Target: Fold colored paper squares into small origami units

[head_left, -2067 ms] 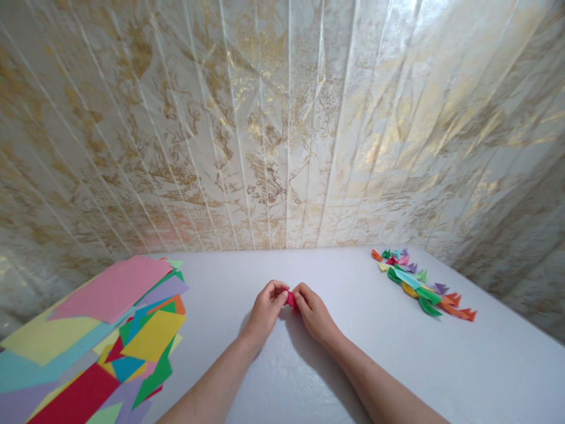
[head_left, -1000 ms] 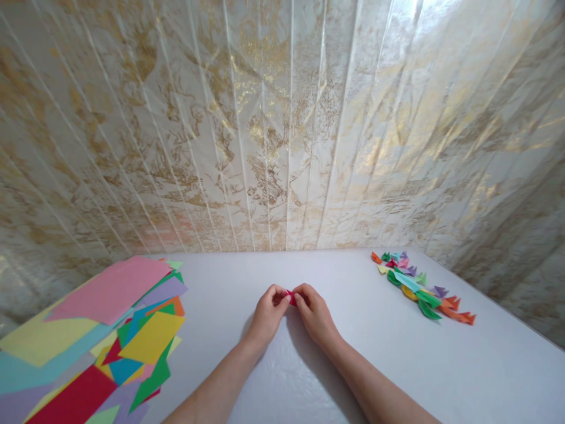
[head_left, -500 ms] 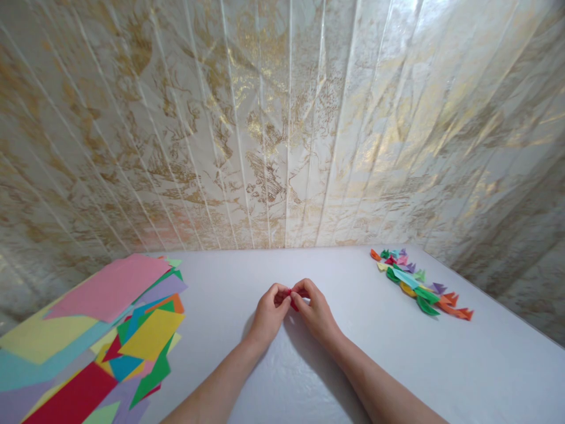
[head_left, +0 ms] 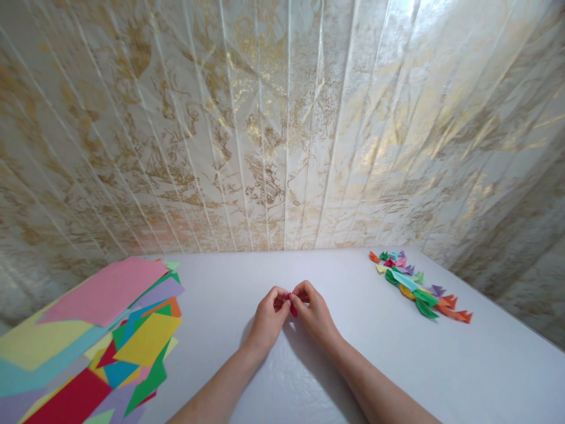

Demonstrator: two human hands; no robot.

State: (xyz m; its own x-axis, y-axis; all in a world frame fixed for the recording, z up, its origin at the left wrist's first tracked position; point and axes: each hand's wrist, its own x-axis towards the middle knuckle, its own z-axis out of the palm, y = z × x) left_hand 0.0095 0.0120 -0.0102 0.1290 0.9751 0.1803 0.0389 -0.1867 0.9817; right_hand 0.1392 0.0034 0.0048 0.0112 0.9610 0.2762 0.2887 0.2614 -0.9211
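A small red folded paper piece [head_left: 293, 310] is pinched between both hands over the middle of the white table [head_left: 229, 294]. My left hand [head_left: 270, 315] grips it from the left, with thumb and fingertips closed. From the right, my right hand [head_left: 314, 309] holds it in a like pinch, and the fingertips of the two hands nearly meet. Part of the red paper shows below the thumbs and a bit above; the fingers hide the rest, so its full shape cannot be made out.
Coloured paper sheets lie in a loose pile on the left, among them a pink sheet [head_left: 106, 291], a yellow piece [head_left: 150, 340] and a red sheet [head_left: 70, 400]. Several small folded paper shapes [head_left: 404, 280] sit in rows at the right. A gold-patterned curtain [head_left: 265, 147] hangs behind.
Both hands keep their pinch, and more of the red paper shows below the thumbs now. The view has shifted slightly.
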